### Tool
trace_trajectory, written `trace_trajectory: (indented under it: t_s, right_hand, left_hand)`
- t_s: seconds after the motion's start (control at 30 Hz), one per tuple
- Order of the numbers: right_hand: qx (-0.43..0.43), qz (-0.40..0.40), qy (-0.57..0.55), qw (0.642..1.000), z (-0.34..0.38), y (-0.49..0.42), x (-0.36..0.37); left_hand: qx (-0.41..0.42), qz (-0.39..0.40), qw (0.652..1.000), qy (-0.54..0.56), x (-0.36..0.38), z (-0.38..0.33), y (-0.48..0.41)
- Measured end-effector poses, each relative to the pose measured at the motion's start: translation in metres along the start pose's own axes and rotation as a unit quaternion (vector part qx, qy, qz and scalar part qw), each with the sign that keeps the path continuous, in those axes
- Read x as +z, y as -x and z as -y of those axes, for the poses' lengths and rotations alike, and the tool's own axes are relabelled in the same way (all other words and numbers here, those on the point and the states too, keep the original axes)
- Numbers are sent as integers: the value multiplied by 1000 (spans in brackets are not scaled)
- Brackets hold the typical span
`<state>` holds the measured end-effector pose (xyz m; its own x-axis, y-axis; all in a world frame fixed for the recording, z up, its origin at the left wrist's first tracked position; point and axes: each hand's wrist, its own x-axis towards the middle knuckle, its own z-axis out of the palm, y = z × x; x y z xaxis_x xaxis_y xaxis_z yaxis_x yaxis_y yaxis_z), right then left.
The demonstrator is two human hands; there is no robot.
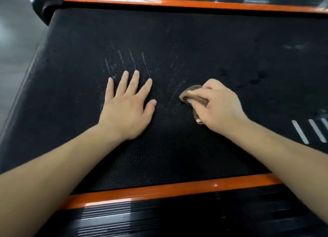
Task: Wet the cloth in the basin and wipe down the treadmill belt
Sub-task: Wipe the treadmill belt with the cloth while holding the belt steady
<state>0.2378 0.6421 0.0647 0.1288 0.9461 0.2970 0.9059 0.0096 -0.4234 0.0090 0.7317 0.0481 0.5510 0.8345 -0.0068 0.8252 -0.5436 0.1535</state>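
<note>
While spread flat on the black treadmill belt, holds nothing with the left hand: fingers straight, fanned wide, pointing at pale streaks. Just right of centre, grips one brown cloth in the right hand, fingers curled round it, bunched against the belt, loose end poking left. Shows the belt's long axis lying left to right between two orange strips. Far right, three white bars.

Expect dim, even light from above. Note white glare streaks on the glossy orange side rail and the ribbed black plastic footboard. Frame edges bow and blur.
</note>
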Motion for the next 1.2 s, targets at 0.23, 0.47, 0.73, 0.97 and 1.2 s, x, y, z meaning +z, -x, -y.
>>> trace_trajectory:
  t_s: [0.23, 0.47, 0.73, 0.97, 1.2]
  right_hand:
    - [-188, 133, -43, 972, 36, 38, -3]
    - [-179, 130, -71, 973, 6, 45, -20]
    - [-244, 215, -65, 943, -9, 53, -38]
    - [-353, 214, -101, 905, 36, 43, 3]
    - [-285, 238, -60, 926, -37, 54, -48]
  left_hand:
    - [4, -8, 1000, 2, 1, 1, 1]
    - [2, -5, 1000, 2, 2, -2, 1]
    - [0, 4, 1000, -5, -1, -2, 3]
    - [-20, 20, 1000, -2, -5, -8, 4]
    - [-40, 36, 998, 12, -8, -14, 2]
